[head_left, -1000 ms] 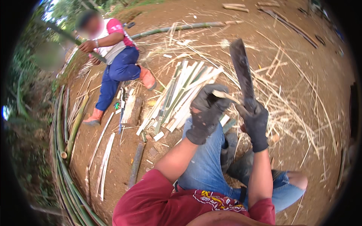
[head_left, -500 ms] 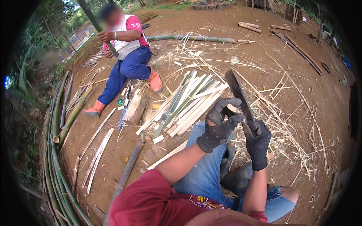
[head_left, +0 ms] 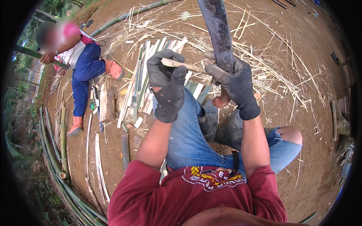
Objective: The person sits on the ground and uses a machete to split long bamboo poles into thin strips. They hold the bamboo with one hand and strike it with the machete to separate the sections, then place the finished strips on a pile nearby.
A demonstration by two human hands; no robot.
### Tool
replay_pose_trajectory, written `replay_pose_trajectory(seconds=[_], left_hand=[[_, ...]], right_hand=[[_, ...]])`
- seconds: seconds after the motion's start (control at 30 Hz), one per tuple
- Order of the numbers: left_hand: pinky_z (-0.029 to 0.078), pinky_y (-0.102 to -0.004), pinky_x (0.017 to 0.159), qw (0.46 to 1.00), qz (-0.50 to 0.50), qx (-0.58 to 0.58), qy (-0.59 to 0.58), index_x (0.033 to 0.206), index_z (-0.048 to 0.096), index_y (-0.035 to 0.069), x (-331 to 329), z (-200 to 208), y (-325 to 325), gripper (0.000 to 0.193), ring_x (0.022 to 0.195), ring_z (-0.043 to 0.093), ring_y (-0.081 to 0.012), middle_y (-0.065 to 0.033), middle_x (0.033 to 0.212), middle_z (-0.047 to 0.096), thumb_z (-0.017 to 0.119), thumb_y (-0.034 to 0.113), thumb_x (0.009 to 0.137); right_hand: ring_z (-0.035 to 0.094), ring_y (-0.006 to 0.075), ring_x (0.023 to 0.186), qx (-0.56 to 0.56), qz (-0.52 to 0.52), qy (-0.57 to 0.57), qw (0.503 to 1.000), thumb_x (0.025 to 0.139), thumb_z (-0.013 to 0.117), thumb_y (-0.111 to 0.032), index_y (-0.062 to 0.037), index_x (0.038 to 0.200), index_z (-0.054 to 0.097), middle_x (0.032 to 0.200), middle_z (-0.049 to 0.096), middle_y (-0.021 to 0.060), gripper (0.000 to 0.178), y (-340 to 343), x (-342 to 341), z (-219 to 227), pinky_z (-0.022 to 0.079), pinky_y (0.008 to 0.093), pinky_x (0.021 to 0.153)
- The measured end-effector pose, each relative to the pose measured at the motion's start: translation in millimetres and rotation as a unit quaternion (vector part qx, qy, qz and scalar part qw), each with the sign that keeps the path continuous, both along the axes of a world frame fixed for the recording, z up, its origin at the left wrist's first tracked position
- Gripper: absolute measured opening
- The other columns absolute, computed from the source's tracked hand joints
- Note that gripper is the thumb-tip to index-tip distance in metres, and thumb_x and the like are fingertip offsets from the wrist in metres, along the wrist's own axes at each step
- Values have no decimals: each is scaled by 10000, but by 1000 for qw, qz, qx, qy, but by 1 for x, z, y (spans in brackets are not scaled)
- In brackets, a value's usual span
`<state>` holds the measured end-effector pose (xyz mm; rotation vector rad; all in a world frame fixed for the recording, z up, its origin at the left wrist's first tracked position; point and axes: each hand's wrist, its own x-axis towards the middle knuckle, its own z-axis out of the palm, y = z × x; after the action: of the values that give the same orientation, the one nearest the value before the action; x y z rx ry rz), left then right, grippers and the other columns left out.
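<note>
My left hand [head_left: 166, 88], in a dark work glove with a worn patch, pinches one end of a short split bamboo piece [head_left: 179, 64]. The piece lies nearly level between my two hands. Its other end meets the thumb side of my gloved right hand [head_left: 239, 81]. That same hand is closed around a machete [head_left: 217, 28] near the base of its dark, stained blade. The blade points up and away, and the rounded brown handle [head_left: 221, 101] shows below my fingers. Both hands are above my bent legs in blue jeans [head_left: 184, 132].
Ahead lies a pile of split bamboo strips [head_left: 145, 62], with thin shavings [head_left: 264, 75] scattered to its right. A wood block [head_left: 108, 105] stands beside a blue-bladed tool [head_left: 100, 120]. Long green bamboo poles [head_left: 52, 158] line the left. A co-worker [head_left: 88, 62] sits there holding a green pole.
My view has shifted, with the co-worker now farther left. The bamboo piece has turned sideways and shows its length. My hands are farther apart, and the machete blade looks larger and more upright.
</note>
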<state>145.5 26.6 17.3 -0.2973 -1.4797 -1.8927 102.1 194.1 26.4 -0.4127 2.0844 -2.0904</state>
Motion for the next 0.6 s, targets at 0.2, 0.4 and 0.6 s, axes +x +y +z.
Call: replay_pose_trajectory(seconds=[0.2,0.4,0.6], left_hand=[[475,-281,869,999,-15,-41,3,1285,457,46,-1,-1,-4,556,1015,551,-131,-49,1130,565,763,199,847],[479,-297,899,996,-74,7,-44,1316,476,25,4,-1,-7,624,1051,555,-135,-56,1173,572,781,282,836],[513,-293,912,998,-47,26,-41,1311,472,-45,14,3,1,655,1082,594,-157,-115,1210,602,778,289,837]], right_hand=[[576,52,661,-17,103,3,995,820,747,-152,-11,1103,689,798,669,18,322,-23,5,64,472,217,598],[609,92,705,40,89,90,991,821,748,-155,-20,971,708,868,631,35,206,-24,3,71,471,253,605],[598,216,694,33,128,154,979,836,734,-281,-1,927,655,819,599,109,305,-25,0,50,481,338,627]])
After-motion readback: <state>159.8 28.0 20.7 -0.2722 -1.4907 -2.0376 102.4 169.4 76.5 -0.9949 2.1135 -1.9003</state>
